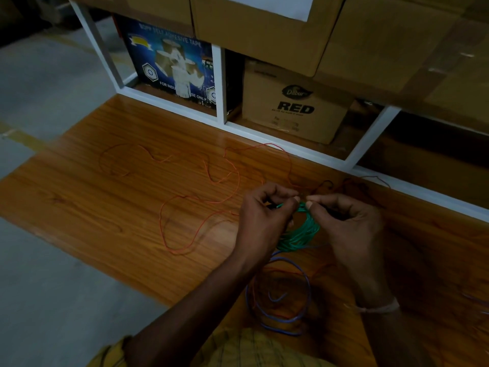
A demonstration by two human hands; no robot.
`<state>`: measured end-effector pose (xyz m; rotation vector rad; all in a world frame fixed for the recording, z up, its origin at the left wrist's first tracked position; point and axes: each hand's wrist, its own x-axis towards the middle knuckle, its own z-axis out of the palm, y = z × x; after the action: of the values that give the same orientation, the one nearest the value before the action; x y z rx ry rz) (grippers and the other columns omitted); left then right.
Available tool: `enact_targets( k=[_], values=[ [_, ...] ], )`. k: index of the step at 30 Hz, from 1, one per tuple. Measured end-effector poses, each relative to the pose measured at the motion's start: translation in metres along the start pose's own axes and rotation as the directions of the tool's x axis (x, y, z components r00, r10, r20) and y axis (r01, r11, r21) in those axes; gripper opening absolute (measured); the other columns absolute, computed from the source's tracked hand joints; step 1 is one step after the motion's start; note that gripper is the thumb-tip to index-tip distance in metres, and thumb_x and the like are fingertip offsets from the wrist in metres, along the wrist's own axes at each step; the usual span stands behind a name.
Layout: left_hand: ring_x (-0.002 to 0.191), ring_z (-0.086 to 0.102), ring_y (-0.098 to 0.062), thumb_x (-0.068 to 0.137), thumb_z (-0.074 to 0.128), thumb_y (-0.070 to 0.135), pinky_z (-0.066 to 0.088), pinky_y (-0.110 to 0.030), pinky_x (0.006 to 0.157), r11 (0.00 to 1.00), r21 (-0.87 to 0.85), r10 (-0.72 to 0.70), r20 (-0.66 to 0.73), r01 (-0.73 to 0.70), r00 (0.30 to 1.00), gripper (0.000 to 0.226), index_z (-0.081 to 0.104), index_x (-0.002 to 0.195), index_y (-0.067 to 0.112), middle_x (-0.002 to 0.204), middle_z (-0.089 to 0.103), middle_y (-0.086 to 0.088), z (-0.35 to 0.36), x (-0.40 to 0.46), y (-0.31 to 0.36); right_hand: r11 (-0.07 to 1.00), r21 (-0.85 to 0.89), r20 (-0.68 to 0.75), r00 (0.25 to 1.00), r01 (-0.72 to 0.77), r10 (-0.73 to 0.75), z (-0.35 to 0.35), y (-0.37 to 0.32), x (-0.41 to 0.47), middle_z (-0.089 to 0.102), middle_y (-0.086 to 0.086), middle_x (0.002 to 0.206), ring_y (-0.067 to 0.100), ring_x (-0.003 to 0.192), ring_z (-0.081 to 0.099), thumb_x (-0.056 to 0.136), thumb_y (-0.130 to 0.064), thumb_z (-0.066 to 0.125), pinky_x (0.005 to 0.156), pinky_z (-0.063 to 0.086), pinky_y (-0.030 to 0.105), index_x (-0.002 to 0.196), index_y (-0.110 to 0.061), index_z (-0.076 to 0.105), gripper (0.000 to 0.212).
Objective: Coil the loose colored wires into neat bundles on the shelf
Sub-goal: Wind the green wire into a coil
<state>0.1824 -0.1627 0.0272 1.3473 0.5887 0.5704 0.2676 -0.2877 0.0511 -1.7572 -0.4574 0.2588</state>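
Observation:
A coil of green wire (300, 235) hangs between my two hands above the wooden shelf board (119, 192). My left hand (260, 221) pinches the top of the coil from the left. My right hand (349, 223) pinches the same spot from the right, thumb and forefinger close to my left fingertips. A long red wire (209, 176) sprawls in loose loops across the board to the left. A blue wire (280, 295), with a red strand running through it, lies in rough loops near my body, below the green coil.
White shelf uprights (221, 83) stand behind the board. In the compartments sit a blue adhesive tape box (169, 64) and a brown Dabur Red carton (293, 104). Large cartons (264, 27) overhang above. Grey floor (47, 274) lies left.

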Motion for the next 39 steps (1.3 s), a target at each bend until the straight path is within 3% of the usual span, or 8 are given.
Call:
enact_targets(
  k=[10, 14, 21, 27, 31, 36, 39],
  values=[
    [0.059, 0.065, -0.010, 0.094, 0.077, 0.012, 0.050, -0.024, 0.055, 0.998, 0.041, -0.048, 0.058, 0.045, 0.997, 0.002, 0.078, 0.096, 0.012, 0.075, 0.068, 0.006, -0.001, -0.001, 0.000, 0.991, 0.091, -0.025, 0.994, -0.099, 0.102, -0.001, 0.009, 0.000, 0.079, -0.001, 0.086, 0.015, 0.081, 0.075, 0.083, -0.010, 0.082, 0.069, 0.057, 0.024, 0.093, -0.016, 0.079, 0.012],
    [0.059, 0.066, -0.013, 0.095, 0.077, 0.015, 0.048, -0.021, 0.053, 0.997, 0.049, -0.068, 0.084, 0.064, 0.994, 0.005, 0.078, 0.096, 0.010, 0.074, 0.068, 0.007, -0.001, -0.001, 0.001, 0.988, 0.099, -0.052, 0.990, -0.122, 0.128, -0.003, 0.008, 0.000, 0.078, 0.002, 0.085, 0.017, 0.079, 0.076, 0.079, -0.013, 0.086, 0.065, 0.058, 0.021, 0.099, -0.011, 0.070, 0.026],
    [0.061, 0.065, -0.014, 0.096, 0.076, 0.014, 0.044, -0.020, 0.050, 0.996, 0.052, -0.073, 0.141, 0.066, 0.987, 0.006, 0.078, 0.098, 0.009, 0.075, 0.069, 0.005, -0.005, 0.003, 0.003, 0.991, 0.079, 0.032, 0.994, -0.105, 0.103, -0.006, 0.005, 0.001, 0.079, -0.004, 0.090, 0.011, 0.088, 0.076, 0.084, -0.011, 0.080, 0.075, 0.058, 0.028, 0.108, -0.017, 0.072, 0.026],
    [0.060, 0.062, -0.013, 0.096, 0.075, 0.012, 0.043, -0.023, 0.049, 0.997, 0.065, -0.061, 0.174, 0.050, 0.983, 0.006, 0.079, 0.098, 0.009, 0.072, 0.069, 0.005, -0.007, 0.006, 0.004, 0.998, 0.056, 0.120, 0.992, -0.041, 0.034, -0.007, 0.007, 0.001, 0.078, -0.010, 0.108, 0.006, 0.107, 0.072, 0.089, -0.011, 0.075, 0.087, 0.057, 0.025, 0.113, -0.022, 0.077, 0.026],
    [0.058, 0.060, -0.013, 0.096, 0.075, 0.012, 0.042, -0.022, 0.048, 0.997, 0.050, -0.064, 0.175, 0.056, 0.982, 0.006, 0.079, 0.097, 0.007, 0.070, 0.068, 0.003, -0.006, 0.006, 0.005, 0.999, 0.053, 0.102, 0.995, 0.000, -0.006, -0.007, 0.009, 0.002, 0.079, -0.002, 0.096, 0.015, 0.095, 0.074, 0.088, -0.007, 0.076, 0.077, 0.058, 0.023, 0.100, -0.017, 0.077, 0.015],
    [0.059, 0.059, -0.012, 0.097, 0.074, 0.012, 0.042, -0.022, 0.048, 0.996, 0.064, -0.067, 0.179, 0.056, 0.982, 0.005, 0.078, 0.098, 0.009, 0.069, 0.066, 0.005, -0.008, 0.006, 0.006, 0.998, -0.017, 0.111, 0.993, 0.053, -0.051, -0.007, 0.007, 0.003, 0.075, 0.002, 0.086, 0.022, 0.079, 0.071, 0.092, -0.009, 0.073, 0.069, 0.058, 0.033, 0.093, -0.017, 0.074, 0.008],
    [0.061, 0.060, -0.011, 0.098, 0.072, 0.013, 0.043, -0.020, 0.049, 0.996, 0.053, -0.084, 0.214, 0.074, 0.973, 0.008, 0.078, 0.104, 0.012, 0.072, 0.064, 0.005, -0.011, 0.007, 0.007, 0.994, -0.034, 0.125, 0.987, 0.105, -0.100, -0.006, 0.002, 0.004, 0.071, 0.003, 0.082, 0.017, 0.074, 0.068, 0.094, -0.007, 0.070, 0.064, 0.056, 0.024, 0.091, -0.013, 0.071, 0.006]
  ],
)
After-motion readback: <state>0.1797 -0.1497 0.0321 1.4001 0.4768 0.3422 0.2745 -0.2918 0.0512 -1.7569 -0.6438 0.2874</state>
